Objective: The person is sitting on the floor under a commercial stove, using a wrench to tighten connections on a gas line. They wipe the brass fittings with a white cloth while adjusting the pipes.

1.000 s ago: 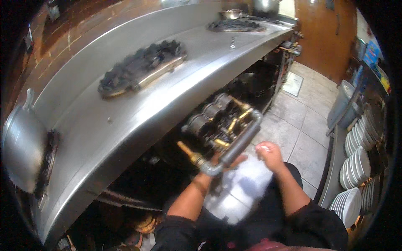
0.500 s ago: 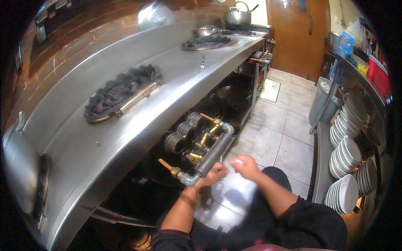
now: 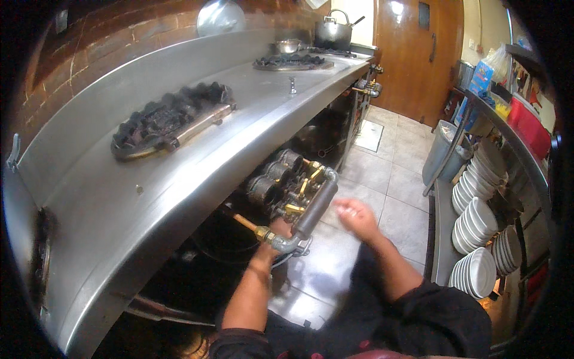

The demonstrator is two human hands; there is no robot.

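Note:
A thick grey gas pipe with yellow valve levers runs along the front under the steel stove. My left hand reaches beneath and behind this pipe, close to a brass fitting. The pipe and valves cover most of its fingers, so what they do is hidden. To the right of the pipe, apart from it, my right hand is raised over the floor with its fingers curled in. It is slightly blurred, and anything inside it is too small to make out. Round dark burner tubes sit behind the valves.
Blackened burners are set in the steel stove top. A large pot stands at its far end. Stacked white plates fill the low shelf at right, with a grey bin beyond. A wooden door is at the back.
My left hand has gone from the pipe's right side to underneath and behind it. My right hand has shifted slightly up and farther from the left. The view has tilted a little.

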